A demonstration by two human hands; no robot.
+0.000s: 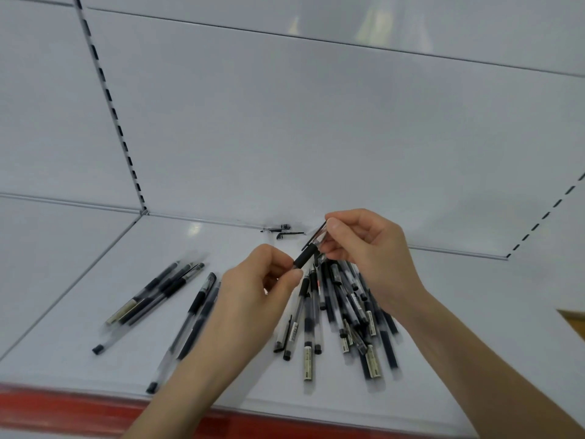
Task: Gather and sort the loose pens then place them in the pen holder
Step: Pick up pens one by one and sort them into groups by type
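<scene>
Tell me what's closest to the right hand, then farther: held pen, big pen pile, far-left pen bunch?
1. The held pen, pinched in the right hand.
2. The big pen pile, right below it.
3. The far-left pen bunch, across the shelf.

White shelf, red front strip, slotted upright, tan corner, perhaps wood.

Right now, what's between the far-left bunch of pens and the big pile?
Head view: a pair of pens side by side, and the left hand pinching a raised pen.
</scene>
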